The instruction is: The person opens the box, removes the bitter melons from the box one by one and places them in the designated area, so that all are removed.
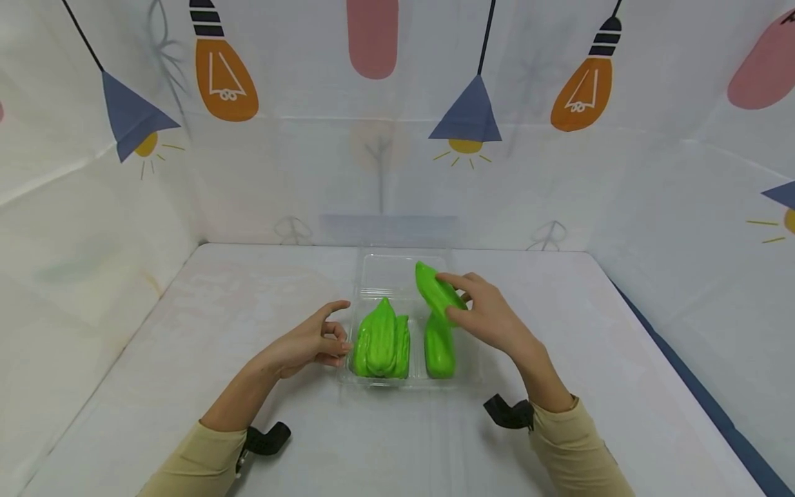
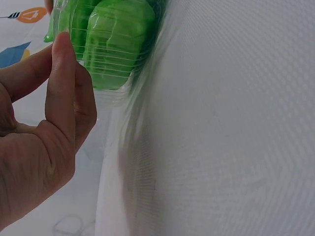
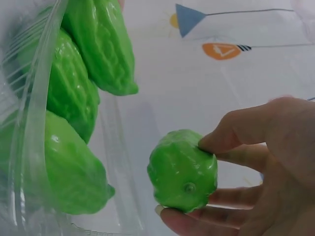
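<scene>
My right hand [image 1: 489, 312] holds a bright green bitter melon [image 1: 436, 290] between thumb and fingers, tilted above the right side of a clear plastic clamshell box [image 1: 385, 383]. In the right wrist view, the rounded end of that bitter melon [image 3: 179, 172] faces the camera. Below it, another bitter melon [image 1: 439, 352] lies in the box. A cluster of bitter melons [image 1: 381, 342] lies side by side in the left part. At the left wall, my left hand [image 1: 309, 343] pinches the box's edge; the left wrist view shows the thumb [image 2: 63, 54] against the plastic.
The clear lid [image 1: 397, 270] lies folded back toward the rear wall. Beneath is a white table [image 1: 248, 290], enclosed by white sheeting [image 1: 397, 166] printed with lamps and bulbs. Black wrist mounts [image 1: 268, 439] stick out below both hands.
</scene>
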### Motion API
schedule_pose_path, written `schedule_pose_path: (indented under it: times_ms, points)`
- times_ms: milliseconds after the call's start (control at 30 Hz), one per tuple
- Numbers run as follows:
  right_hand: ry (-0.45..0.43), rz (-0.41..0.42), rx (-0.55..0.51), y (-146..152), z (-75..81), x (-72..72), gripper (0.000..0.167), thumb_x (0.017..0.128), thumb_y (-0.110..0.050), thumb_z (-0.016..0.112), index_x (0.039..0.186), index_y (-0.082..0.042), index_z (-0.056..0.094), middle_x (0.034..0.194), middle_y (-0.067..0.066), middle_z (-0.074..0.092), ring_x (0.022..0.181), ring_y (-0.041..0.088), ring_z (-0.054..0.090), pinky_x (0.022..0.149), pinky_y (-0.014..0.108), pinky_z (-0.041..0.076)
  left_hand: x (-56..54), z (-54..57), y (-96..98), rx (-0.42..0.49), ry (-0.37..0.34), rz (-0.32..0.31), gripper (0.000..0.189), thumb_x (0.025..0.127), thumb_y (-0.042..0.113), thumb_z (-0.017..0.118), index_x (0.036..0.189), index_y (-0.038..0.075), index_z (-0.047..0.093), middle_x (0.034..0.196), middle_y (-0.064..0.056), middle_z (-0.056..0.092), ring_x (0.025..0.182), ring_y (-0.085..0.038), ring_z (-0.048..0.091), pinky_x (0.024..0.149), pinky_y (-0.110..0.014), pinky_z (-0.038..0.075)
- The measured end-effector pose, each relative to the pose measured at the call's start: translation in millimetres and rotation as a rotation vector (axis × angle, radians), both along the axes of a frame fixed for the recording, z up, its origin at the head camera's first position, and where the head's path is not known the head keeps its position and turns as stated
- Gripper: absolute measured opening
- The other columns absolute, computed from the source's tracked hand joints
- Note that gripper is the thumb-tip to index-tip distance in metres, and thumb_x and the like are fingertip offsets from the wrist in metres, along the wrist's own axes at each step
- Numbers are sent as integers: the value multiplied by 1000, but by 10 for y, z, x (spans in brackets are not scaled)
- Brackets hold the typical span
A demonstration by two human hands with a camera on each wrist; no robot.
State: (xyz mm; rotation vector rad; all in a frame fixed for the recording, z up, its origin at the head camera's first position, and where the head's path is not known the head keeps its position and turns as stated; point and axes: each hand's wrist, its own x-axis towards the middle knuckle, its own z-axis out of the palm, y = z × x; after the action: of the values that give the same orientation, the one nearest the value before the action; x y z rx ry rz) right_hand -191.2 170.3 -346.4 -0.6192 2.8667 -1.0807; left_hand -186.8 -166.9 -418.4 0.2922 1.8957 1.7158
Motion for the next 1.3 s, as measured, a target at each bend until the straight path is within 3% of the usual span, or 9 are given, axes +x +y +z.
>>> schedule_pose_path:
  times_ms: [233,600,1133,1300]
  points:
    - [33,-23,-61,15,-18,-84,53,93,-16,58,146,-18,51,136,11,59,105,32,65,69,32,53,6,4,3,0,-2,2,91,92,10,69,159,15,7,94,-5,54,78,-16,64,71,-28,60]
    - [110,-123,-154,34,-109,-273,48,97,-23,63,144,-17,54,143,11,56,116,38,64,82,49,59,4,-6,-5,7,-10,1,90,93,9,69,159,17,8,95,-5,55,80,-17,64,72,-28,61]
    - [142,-208,-254,214,-142,-594,47,99,-29,61,144,-16,54,144,14,53,120,38,62,82,50,59,-7,-6,12,5,-25,13,88,93,7,67,159,19,9,94,-4,54,77,-16,64,72,-28,60]
    - [134,-220,-303,284,-218,-653,48,99,-28,61,144,-13,53,145,16,52,119,38,62,79,37,62,1,3,7,8,-19,11,89,93,8,67,159,18,8,93,-4,55,76,-16,65,71,-27,60]
